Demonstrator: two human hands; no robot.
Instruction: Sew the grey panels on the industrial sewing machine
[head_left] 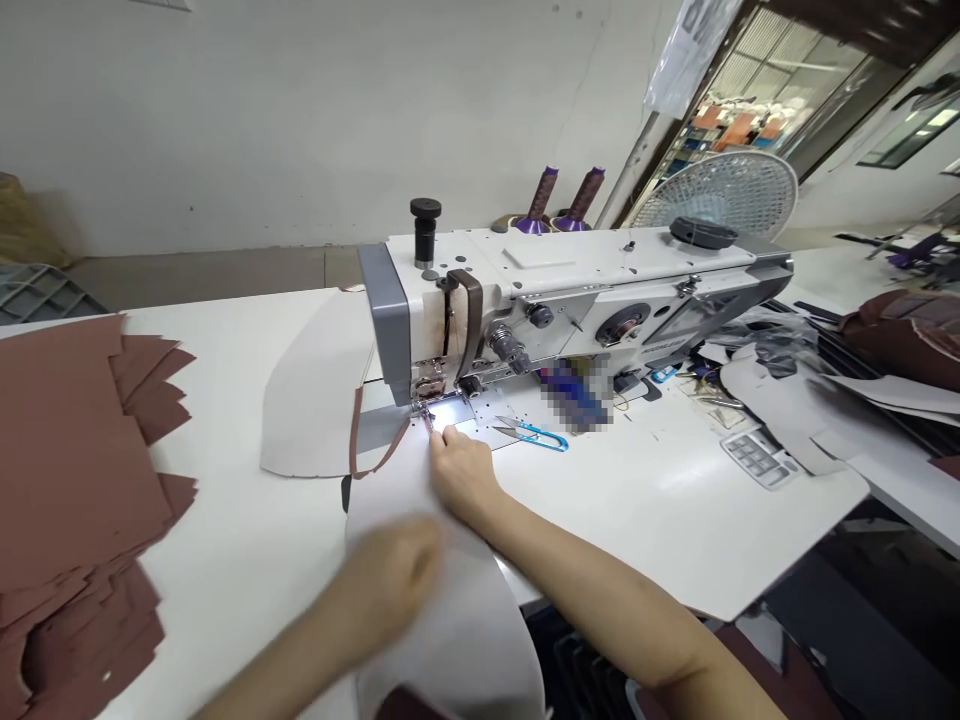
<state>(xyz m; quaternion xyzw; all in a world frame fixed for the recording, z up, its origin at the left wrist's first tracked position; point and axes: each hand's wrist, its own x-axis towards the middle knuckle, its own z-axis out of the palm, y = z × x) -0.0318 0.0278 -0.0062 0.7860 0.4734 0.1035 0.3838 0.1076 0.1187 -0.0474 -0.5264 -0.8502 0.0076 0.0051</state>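
My right hand [466, 472] is at the needle area of a sewing machine [555, 300], its fingers closed and pressed on the edge of a pale panel [472, 610], close to the presser foot [427, 410]. The panel runs down over the table's front edge, and a narrow brown strip [381, 462] curves along its far end. Smeared by motion, my left hand [397, 575] hangs over the panel, so its fingers do not show clearly. Blue-handled thread snips [534, 434] lie just right of my right hand. Another pale panel [311, 400] lies left of the machine.
Stacked brown pieces [67, 450] cover the table's left side. Two thread cones [541, 200] and a fan [720, 190] stand behind the machine. Pale scraps [772, 400] and a control keypad [757, 458] are on the right.
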